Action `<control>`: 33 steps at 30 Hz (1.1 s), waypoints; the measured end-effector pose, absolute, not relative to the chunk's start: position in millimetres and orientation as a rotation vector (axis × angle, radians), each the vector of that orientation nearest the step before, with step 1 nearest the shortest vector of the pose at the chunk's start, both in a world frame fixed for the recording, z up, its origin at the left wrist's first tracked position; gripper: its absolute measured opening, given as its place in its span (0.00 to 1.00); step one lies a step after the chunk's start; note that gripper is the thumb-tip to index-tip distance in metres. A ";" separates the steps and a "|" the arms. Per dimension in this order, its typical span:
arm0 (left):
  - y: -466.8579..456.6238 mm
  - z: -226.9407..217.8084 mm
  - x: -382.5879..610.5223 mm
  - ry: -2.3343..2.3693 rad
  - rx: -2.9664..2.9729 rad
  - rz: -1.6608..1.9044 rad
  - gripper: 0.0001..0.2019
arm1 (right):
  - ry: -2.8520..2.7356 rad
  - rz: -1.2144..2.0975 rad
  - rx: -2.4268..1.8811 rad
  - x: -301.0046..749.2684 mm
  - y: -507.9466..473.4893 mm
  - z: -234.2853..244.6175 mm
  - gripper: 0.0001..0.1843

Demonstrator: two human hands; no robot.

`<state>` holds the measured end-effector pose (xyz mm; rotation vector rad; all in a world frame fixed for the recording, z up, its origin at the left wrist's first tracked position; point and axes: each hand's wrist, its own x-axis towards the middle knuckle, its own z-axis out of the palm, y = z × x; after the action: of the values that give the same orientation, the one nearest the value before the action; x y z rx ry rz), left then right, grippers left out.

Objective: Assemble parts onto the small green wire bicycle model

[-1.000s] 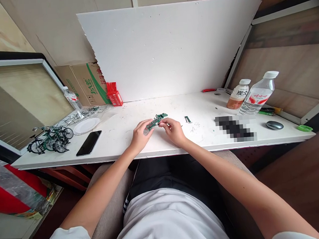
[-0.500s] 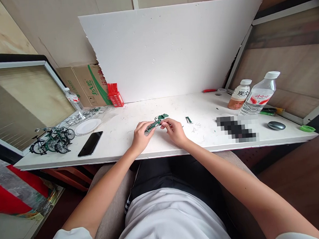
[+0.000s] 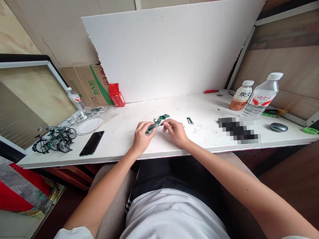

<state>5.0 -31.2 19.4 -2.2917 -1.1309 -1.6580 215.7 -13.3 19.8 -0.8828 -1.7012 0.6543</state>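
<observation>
Fingers of my left hand (image 3: 141, 136) are wrapped round a small dark green model bicycle (image 3: 152, 127), held tilted just above the white table. Close to its right end, my right hand (image 3: 176, 133) is closed in a pinch, thumb against forefinger. Something tiny and dark may be at those fingertips, too small to name. A flat green plastic piece (image 3: 164, 116) lies just beyond the bicycle. Right of my right hand rests a narrow green part (image 3: 190, 120). Several similar model bicycles (image 3: 54, 139) stand bunched together at the table's left end.
On the left are a phone (image 3: 92, 143), white plates (image 3: 89, 126), plastic part frames (image 3: 86, 114), a red box (image 3: 117, 97) and a carton (image 3: 87, 86). On the right stand two bottles (image 3: 263, 94), (image 3: 241, 96), with a mouse (image 3: 278, 127) and green ring (image 3: 310, 130) nearby.
My right hand's fingertips have drawn slightly right, leaving a small gap from the bicycle. My left hand keeps its hold. The whole view has shifted a little.
</observation>
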 end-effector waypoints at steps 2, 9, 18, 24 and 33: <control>-30.7 19.1 4.6 -1.142 -2.254 -1.686 0.10 | -1.693 0.671 -0.887 215.9 -12.9 19.3 0.28; -29.0 20.3 4.2 -1.261 -2.104 -1.825 0.11 | -1.728 0.686 -0.882 214.3 -9.8 14.4 0.20; -30.9 22.2 4.6 -1.295 -2.065 -1.867 0.12 | -1.780 0.551 -0.889 213.6 -11.5 16.1 0.19; -29.2 20.6 4.3 -1.265 -2.059 -1.888 0.11 | -1.785 0.543 -0.881 213.7 -9.2 12.7 0.18; -29.5 19.8 3.6 -1.269 -2.057 -1.863 0.13 | -1.786 0.516 -0.873 213.2 -8.1 10.7 0.16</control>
<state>3.6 -29.5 19.8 -2.0568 -1.2689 -1.8635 213.2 -8.1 10.7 -0.8735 -1.7857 0.5159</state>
